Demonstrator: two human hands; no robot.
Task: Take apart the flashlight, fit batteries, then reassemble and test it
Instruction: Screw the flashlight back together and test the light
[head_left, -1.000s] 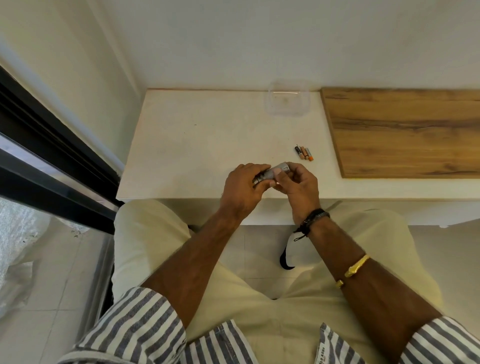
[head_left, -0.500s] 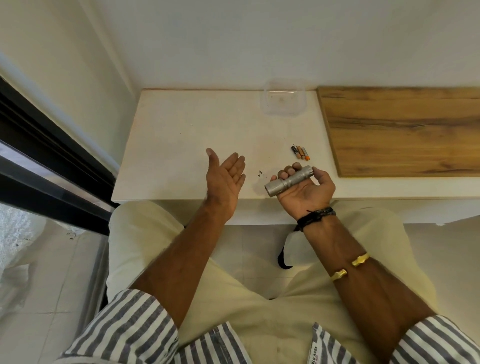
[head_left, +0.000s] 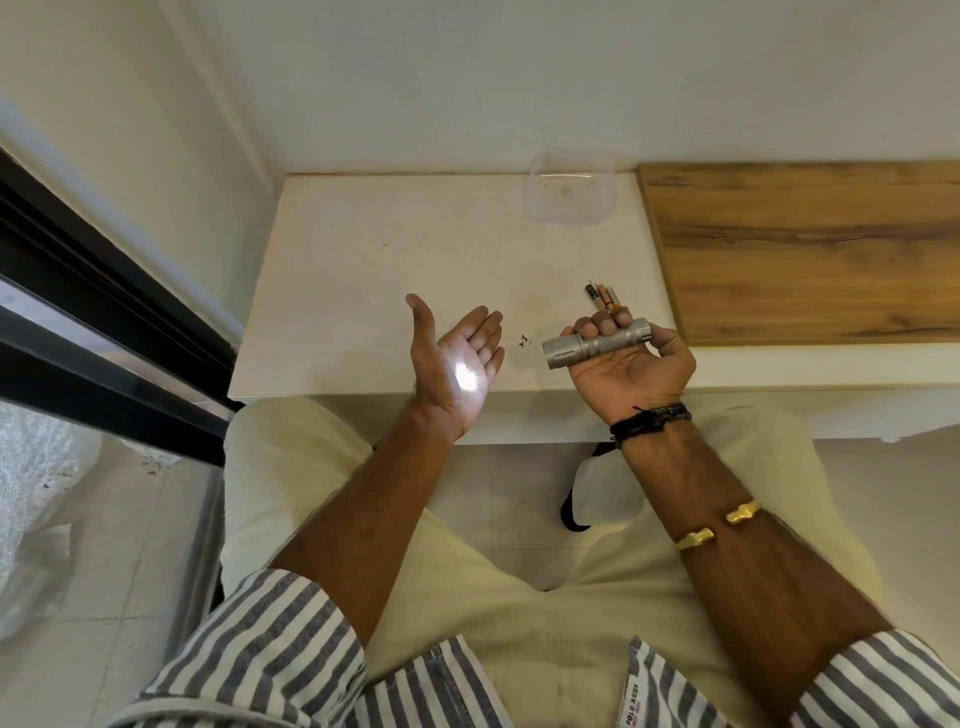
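The ribbed silver metal flashlight (head_left: 597, 345) lies whole in the right hand (head_left: 631, 366), whose fingers curl round its barrel, above the front edge of the pale stone surface (head_left: 389, 260). Its head aims at the left hand (head_left: 457, 358), held flat and released beside it, where a bright spot of light (head_left: 466, 378) glows. Assembly looks done, and the test appears to be passing. A few small loose batteries (head_left: 602, 299) lie just beyond the flashlight.

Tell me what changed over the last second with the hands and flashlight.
The left hand let go of the flashlight, moved left and opened palm-up. The right hand kept gripping it, aimed at that palm, where a bright light spot now shows. The loose batteries and clear container stayed put.
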